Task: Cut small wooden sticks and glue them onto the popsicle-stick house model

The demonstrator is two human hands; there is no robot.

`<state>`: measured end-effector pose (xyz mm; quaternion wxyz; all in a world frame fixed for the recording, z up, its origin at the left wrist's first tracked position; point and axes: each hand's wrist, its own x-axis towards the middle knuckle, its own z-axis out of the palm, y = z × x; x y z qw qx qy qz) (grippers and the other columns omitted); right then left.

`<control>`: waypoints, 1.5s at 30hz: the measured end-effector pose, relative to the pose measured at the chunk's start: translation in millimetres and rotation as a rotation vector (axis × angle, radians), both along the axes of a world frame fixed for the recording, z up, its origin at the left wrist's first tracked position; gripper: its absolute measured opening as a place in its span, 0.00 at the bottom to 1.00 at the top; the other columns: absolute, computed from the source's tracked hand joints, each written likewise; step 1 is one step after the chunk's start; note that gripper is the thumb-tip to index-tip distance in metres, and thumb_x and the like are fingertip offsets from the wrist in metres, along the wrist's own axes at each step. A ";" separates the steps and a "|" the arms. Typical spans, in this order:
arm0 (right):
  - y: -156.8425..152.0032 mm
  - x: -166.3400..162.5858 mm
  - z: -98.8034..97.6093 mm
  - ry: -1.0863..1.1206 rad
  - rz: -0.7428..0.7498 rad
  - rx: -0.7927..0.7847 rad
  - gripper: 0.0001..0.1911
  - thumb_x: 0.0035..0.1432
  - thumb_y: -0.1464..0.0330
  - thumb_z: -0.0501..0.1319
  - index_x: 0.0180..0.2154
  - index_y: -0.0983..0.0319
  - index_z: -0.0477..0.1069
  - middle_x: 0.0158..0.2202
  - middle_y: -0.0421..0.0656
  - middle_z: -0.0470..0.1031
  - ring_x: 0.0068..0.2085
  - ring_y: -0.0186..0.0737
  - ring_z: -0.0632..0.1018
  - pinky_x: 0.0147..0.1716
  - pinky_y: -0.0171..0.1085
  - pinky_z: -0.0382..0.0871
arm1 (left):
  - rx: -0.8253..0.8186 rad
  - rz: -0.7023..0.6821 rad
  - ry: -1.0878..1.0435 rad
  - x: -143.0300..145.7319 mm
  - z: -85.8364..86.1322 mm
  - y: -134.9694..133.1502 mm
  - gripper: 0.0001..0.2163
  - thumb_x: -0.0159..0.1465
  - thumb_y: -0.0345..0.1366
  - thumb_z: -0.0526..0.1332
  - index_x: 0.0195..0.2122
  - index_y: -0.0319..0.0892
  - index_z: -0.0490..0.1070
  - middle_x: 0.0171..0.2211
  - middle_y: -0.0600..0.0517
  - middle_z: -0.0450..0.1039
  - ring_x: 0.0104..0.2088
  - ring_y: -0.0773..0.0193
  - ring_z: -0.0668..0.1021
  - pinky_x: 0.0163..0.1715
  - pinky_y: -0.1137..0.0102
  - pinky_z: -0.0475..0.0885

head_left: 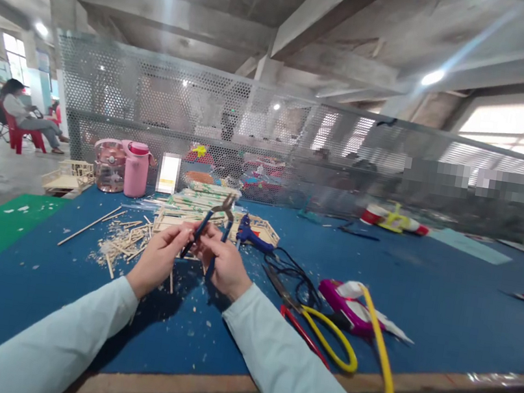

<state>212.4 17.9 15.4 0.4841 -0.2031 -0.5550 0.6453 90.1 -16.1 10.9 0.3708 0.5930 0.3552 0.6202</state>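
While the right hand (pixel 227 263) is gripping the blue-handled pliers (pixel 212 225) above the table (pixel 447 303) and the left hand (pixel 162 254) is pinching them near the jaws, those fingertips are risking a nip.

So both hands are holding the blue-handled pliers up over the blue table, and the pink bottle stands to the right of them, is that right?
Not quite. In the head view the left hand and right hand do hold the blue-handled pliers over the blue table, but the pink bottle stands to their left.
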 end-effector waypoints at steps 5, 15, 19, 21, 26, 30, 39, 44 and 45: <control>1.3 16.2 -4.1 -0.352 -0.225 0.201 0.21 0.38 0.76 0.52 0.39 0.62 0.66 0.29 0.40 0.70 0.32 0.36 0.70 0.39 0.37 0.64 | 0.005 0.297 0.116 -10.8 6.6 0.7 0.14 0.55 0.44 0.58 0.30 0.37 0.73 0.25 0.52 0.72 0.28 0.66 0.71 0.32 0.72 0.66; -18.6 16.2 -3.4 -0.689 -0.192 0.479 0.35 0.37 0.79 0.49 0.51 0.62 0.63 0.43 0.43 0.70 0.43 0.40 0.69 0.47 0.40 0.61 | -0.030 0.315 0.091 -10.3 11.4 -4.0 0.14 0.52 0.43 0.61 0.32 0.37 0.76 0.25 0.51 0.75 0.26 0.66 0.74 0.29 0.73 0.68; -15.5 17.7 -6.8 -0.684 -0.178 0.488 0.36 0.37 0.78 0.49 0.53 0.63 0.61 0.48 0.45 0.68 0.47 0.42 0.68 0.51 0.41 0.59 | -0.046 0.323 0.119 -11.3 13.0 -4.0 0.14 0.52 0.43 0.61 0.30 0.37 0.76 0.23 0.52 0.75 0.23 0.67 0.73 0.25 0.74 0.67; -13.8 18.7 -9.8 -0.682 -0.188 0.515 0.37 0.37 0.78 0.49 0.54 0.61 0.61 0.50 0.44 0.67 0.49 0.42 0.67 0.52 0.41 0.57 | -0.045 0.327 0.139 -11.4 13.2 -4.5 0.13 0.53 0.43 0.61 0.29 0.37 0.76 0.22 0.52 0.75 0.23 0.67 0.73 0.25 0.74 0.67; -12.4 19.9 -14.2 -0.711 -0.240 0.579 0.36 0.38 0.79 0.49 0.53 0.60 0.62 0.51 0.44 0.67 0.50 0.42 0.67 0.53 0.43 0.57 | -0.025 0.331 0.184 -11.0 12.5 -6.6 0.13 0.53 0.43 0.60 0.30 0.37 0.76 0.22 0.52 0.75 0.24 0.67 0.73 0.25 0.74 0.67; -14.4 18.9 -14.0 -0.743 -0.259 0.604 0.36 0.38 0.79 0.49 0.54 0.61 0.61 0.51 0.45 0.67 0.52 0.42 0.67 0.54 0.42 0.56 | -0.004 0.358 0.224 -11.2 11.1 -7.0 0.14 0.54 0.43 0.59 0.30 0.37 0.76 0.22 0.51 0.75 0.23 0.66 0.73 0.24 0.74 0.66; -23.0 17.2 -12.5 -0.780 -0.341 0.631 0.29 0.44 0.79 0.49 0.50 0.59 0.65 0.44 0.42 0.73 0.46 0.40 0.72 0.48 0.38 0.62 | 0.068 0.388 0.361 -13.4 11.6 -8.4 0.14 0.56 0.42 0.57 0.30 0.38 0.76 0.21 0.53 0.74 0.22 0.68 0.71 0.23 0.75 0.64; -23.6 16.1 -15.7 -0.872 -0.410 0.626 0.20 0.46 0.78 0.50 0.41 0.60 0.69 0.37 0.42 0.75 0.38 0.41 0.74 0.41 0.36 0.64 | 0.049 0.392 0.403 -15.9 11.8 -7.6 0.13 0.56 0.41 0.56 0.29 0.38 0.76 0.21 0.53 0.73 0.22 0.68 0.70 0.22 0.75 0.63; -23.3 16.0 -16.0 -0.878 -0.413 0.628 0.19 0.46 0.77 0.50 0.39 0.60 0.70 0.36 0.42 0.75 0.37 0.41 0.74 0.40 0.36 0.64 | 0.043 0.385 0.407 -16.7 11.3 -6.8 0.13 0.56 0.41 0.56 0.29 0.38 0.76 0.21 0.53 0.73 0.22 0.68 0.70 0.22 0.75 0.63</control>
